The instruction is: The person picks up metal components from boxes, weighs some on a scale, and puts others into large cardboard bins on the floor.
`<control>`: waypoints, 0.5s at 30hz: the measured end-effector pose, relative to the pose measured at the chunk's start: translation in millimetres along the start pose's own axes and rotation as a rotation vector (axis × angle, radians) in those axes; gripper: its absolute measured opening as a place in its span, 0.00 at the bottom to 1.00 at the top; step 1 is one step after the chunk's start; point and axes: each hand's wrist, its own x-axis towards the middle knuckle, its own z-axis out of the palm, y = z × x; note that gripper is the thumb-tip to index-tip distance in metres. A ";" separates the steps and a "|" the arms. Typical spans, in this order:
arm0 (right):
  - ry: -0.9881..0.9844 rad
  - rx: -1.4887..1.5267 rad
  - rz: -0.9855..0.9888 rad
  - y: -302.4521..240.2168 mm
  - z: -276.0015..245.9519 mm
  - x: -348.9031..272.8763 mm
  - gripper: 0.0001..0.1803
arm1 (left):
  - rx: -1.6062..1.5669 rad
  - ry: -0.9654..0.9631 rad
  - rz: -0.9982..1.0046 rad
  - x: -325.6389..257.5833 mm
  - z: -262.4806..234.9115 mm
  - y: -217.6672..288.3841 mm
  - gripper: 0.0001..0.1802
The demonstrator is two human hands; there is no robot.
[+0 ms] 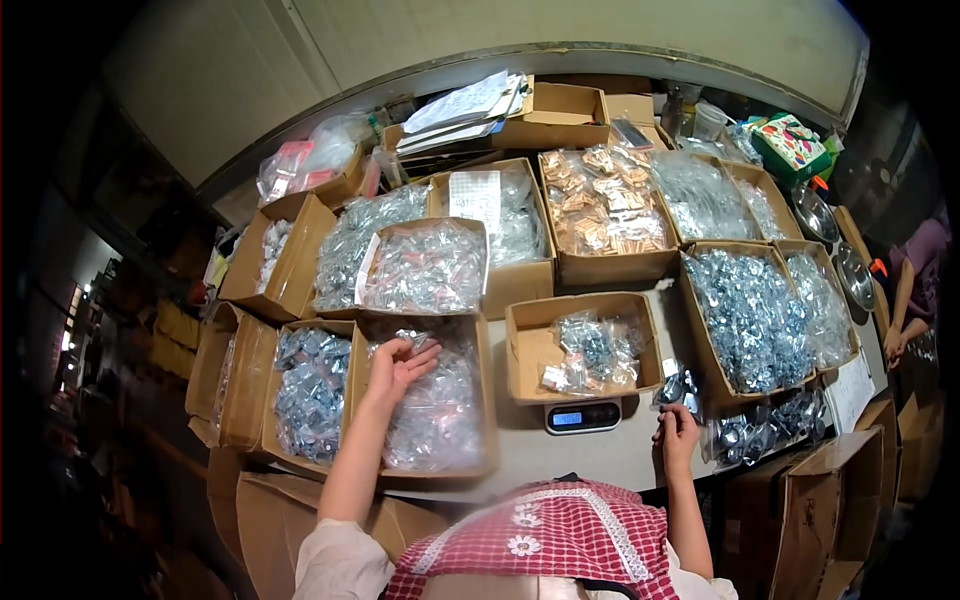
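My left hand is palm up over a cardboard box of clear bags, holding a small clear bag of metal parts in its fingers. My right hand rests on the table's right side and grips a small clear bag of shiny metal parts just above it. Between the hands a small digital scale carries an open cardboard box with several small bags inside.
Many open cardboard boxes of bagged metal hardware cover the table, including a large box of silver parts at right. Papers lie on boxes at the back. Another person stands at far right beside metal bowls.
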 end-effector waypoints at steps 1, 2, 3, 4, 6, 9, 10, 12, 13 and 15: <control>0.003 -0.001 0.002 1.1 -0.4 0.2 0.07 | -0.129 -0.006 -0.041 -3.1 3.3 0.1 0.05; 0.007 -0.034 -0.023 2.5 -0.2 1.0 0.07 | -0.259 -0.012 -0.082 -6.1 6.0 -0.1 0.05; 0.005 -0.065 -0.048 4.0 1.2 1.6 0.07 | -0.229 -0.079 -0.081 -11.8 3.2 -1.6 0.05; 0.018 -0.072 -0.045 12.0 -2.3 3.6 0.07 | -0.228 -0.088 -0.093 -17.2 15.9 -1.4 0.05; 0.025 -0.132 -0.092 21.8 -3.5 6.5 0.07 | 0.096 -0.211 -0.110 -38.5 43.7 -3.9 0.04; 0.030 -0.159 -0.089 11.5 1.7 5.8 0.07 | 0.340 -0.488 -0.046 -73.7 90.4 3.8 0.09; 0.044 -0.181 -0.097 10.4 1.0 4.5 0.07 | 0.386 -0.560 -0.026 -83.4 106.2 7.5 0.10; 0.038 -0.204 -0.103 10.3 -3.0 3.8 0.07 | 0.409 -0.610 0.002 -87.3 111.4 7.9 0.14; 0.024 -0.120 -0.045 0.1 0.7 1.7 0.07 | 0.535 -0.565 0.124 -83.3 102.9 4.5 0.15; -0.003 -0.011 0.062 -21.0 6.6 -3.2 0.08 | 0.844 -0.446 0.284 -65.3 70.4 -7.1 0.21</control>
